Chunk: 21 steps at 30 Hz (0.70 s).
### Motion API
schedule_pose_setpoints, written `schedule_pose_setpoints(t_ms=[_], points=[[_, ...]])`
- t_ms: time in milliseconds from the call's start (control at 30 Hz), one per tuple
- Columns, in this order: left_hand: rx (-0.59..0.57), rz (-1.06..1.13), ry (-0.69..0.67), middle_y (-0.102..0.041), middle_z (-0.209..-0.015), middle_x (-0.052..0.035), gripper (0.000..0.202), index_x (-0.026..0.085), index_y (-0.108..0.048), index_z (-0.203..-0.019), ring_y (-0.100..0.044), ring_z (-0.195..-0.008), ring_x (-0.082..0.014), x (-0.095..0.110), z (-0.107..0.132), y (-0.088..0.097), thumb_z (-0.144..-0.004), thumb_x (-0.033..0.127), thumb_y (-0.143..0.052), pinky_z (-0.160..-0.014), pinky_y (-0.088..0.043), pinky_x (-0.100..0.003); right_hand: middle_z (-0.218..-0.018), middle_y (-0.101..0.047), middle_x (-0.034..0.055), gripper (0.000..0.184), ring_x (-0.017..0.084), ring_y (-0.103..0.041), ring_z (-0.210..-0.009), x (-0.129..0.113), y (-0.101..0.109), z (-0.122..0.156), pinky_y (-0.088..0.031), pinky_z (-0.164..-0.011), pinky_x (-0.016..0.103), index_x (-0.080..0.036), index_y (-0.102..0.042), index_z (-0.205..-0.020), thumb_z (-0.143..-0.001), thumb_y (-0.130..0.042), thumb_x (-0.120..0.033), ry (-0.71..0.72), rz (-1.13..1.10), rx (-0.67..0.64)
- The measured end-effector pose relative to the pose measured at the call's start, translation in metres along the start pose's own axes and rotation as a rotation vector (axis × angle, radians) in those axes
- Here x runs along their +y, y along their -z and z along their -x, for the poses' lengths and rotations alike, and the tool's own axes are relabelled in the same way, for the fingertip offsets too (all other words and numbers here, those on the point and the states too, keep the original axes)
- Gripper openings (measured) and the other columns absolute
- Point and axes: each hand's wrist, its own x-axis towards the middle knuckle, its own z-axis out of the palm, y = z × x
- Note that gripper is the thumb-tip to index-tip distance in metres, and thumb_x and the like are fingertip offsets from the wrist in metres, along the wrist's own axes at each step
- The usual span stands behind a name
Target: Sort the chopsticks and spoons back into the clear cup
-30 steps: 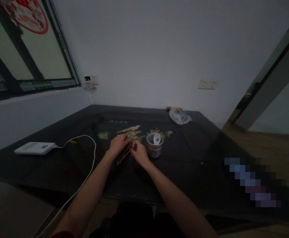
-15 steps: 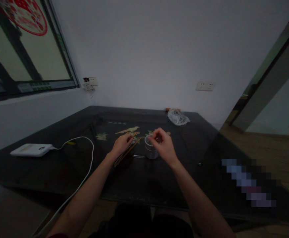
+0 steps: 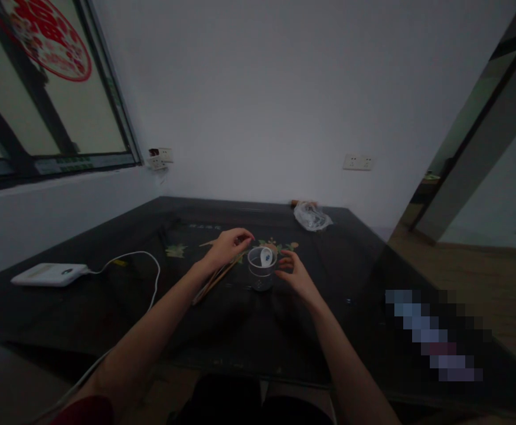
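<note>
Dark table (image 3: 107,307); left hand (image 3: 227,248) pinching chopsticks (image 3: 216,278); right hand (image 3: 294,273) half-open beside metal cup (image 3: 261,269).

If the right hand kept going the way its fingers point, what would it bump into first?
Most likely the metal cup. The right hand sits just beside it, open fingers aimed leftward at its wall, with only a small gap between. Depth is hard to judge in this dim view, so it may already be brushing the cup.
</note>
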Motion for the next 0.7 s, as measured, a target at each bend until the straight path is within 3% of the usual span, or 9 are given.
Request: schedule_pose_setpoints(t_ms=[200, 467, 700], points=[[-0.235, -0.269, -0.271, -0.063, -0.098, -0.0052, 0.017, 0.018, -0.063, -0.098, -0.057, -0.094, -0.0159, 0.019, -0.035, -0.019, -0.085, 0.022, -0.053, -0.085, -0.044, -0.026, -0.111, -0.057, 0.0075, 0.084, 0.023, -0.055, -0.104, 0.025, -0.015, 0.0, -0.044, -0.092, 0.039, -0.019, -0.045, -0.123, -0.047, -0.081, -0.019, 0.01, 0.04, -0.111], [-0.334, -0.41, -0.299, -0.061, -0.097, -0.0052, 0.014, 0.019, -0.064, -0.094, -0.057, -0.093, -0.0179, 0.007, -0.045, -0.028, -0.084, 0.026, -0.058, -0.081, -0.042, -0.026, -0.115, -0.059, 0.0085, 0.087, 0.026, -0.055, -0.109, 0.032, -0.027, 0.001, -0.042, -0.096, 0.042, -0.021, -0.047, -0.125, -0.045, -0.083, -0.02, 0.053, 0.1, -0.064], [-0.351, -0.448, -0.285, -0.061, -0.097, -0.0055, 0.015, 0.018, -0.063, -0.095, -0.056, -0.093, -0.0176, 0.014, -0.042, -0.027, -0.084, 0.026, -0.056, -0.082, -0.041, -0.026, -0.124, -0.055, 0.0097, 0.087, 0.027, -0.05, -0.118, 0.036, -0.036, 0.001, -0.037, -0.1, 0.042, -0.02, -0.045, -0.126, -0.047, -0.082, -0.027, 0.106, 0.172, -0.028]])
